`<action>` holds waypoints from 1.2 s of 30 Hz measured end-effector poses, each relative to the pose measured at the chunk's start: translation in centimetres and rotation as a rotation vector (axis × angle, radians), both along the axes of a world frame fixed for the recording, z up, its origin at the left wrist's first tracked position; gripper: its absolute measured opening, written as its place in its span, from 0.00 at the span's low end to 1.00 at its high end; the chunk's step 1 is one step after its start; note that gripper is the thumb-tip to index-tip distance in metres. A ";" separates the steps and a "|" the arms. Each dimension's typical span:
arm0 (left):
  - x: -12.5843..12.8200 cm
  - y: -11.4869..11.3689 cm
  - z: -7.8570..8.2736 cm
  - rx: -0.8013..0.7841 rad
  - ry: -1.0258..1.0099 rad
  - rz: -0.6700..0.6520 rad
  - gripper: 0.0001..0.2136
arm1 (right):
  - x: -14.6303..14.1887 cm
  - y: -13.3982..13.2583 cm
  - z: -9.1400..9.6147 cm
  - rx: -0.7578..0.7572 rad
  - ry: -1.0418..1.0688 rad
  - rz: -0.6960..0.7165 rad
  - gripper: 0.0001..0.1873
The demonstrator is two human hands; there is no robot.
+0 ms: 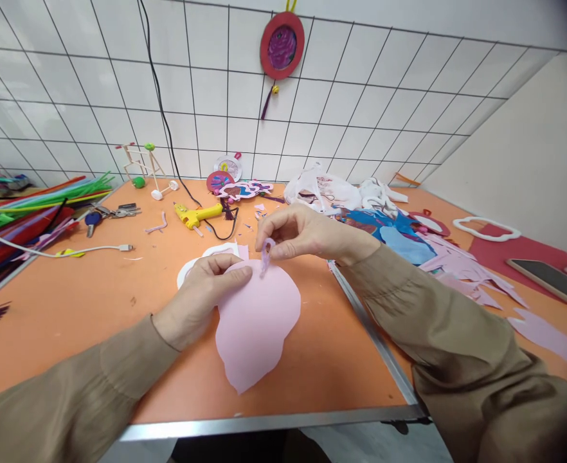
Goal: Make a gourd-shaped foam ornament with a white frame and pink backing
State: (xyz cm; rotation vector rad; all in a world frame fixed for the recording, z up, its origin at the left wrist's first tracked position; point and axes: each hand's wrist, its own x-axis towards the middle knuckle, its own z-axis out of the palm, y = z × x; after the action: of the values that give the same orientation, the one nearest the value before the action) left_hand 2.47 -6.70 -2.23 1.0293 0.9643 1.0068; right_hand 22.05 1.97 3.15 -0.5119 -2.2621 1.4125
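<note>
My left hand (211, 289) pinches the upper left edge of a pink paper cutout (259, 321), thumb on top, and holds it up over the table. The cutout has a wavy outline that narrows to a point at the bottom. At its top edge my right hand (296, 235) pinches a small loop of lilac pipe cleaner (266, 257) between thumb and fingers. The loop's lower end lies against the paper; whether it is fixed there I cannot tell. Behind my left hand, a white cutout (187, 270) shows partly.
A yellow glue gun (199, 215) lies on the orange table (95, 308), its black cord running up the tiled wall. Pipe cleaners (47, 218), keys (114, 211) and a white cable (71, 253) are at left. Pink paper scraps (467, 263) and a phone (553, 283) lie at right.
</note>
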 end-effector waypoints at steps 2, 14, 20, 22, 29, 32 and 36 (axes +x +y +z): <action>0.1 0.0 0.1 -0.007 -0.004 -0.006 0.13 | -0.1 0.2 -0.4 -0.033 0.014 0.011 0.10; 0.3 0.0 0.4 -0.018 -0.043 0.001 0.15 | -0.5 0.5 -1.4 -0.155 -0.016 -0.064 0.15; 0.4 0.0 0.5 -0.034 -0.105 -0.017 0.15 | -0.5 0.6 -1.4 -0.127 -0.044 -0.078 0.13; 0.4 -0.1 0.5 -0.036 -0.115 -0.029 0.15 | -0.5 0.6 -1.5 -0.112 -0.049 -0.080 0.12; 0.3 -0.2 0.3 -0.022 -0.104 -0.063 0.15 | -0.5 0.5 -1.4 -0.081 -0.058 -0.091 0.12; 0.3 -0.2 0.3 0.001 -0.063 -0.028 0.16 | -0.6 0.3 -1.2 -0.069 -0.043 -0.100 0.10; 0.4 -0.3 0.6 0.005 -0.018 0.016 0.18 | -0.8 0.0 -1.0 -0.067 -0.030 -0.091 0.08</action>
State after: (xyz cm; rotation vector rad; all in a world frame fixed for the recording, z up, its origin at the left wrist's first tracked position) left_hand 2.92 -7.00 -1.65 1.0166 0.9568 1.0302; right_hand 21.27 1.96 2.15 -0.6521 -2.1916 1.4477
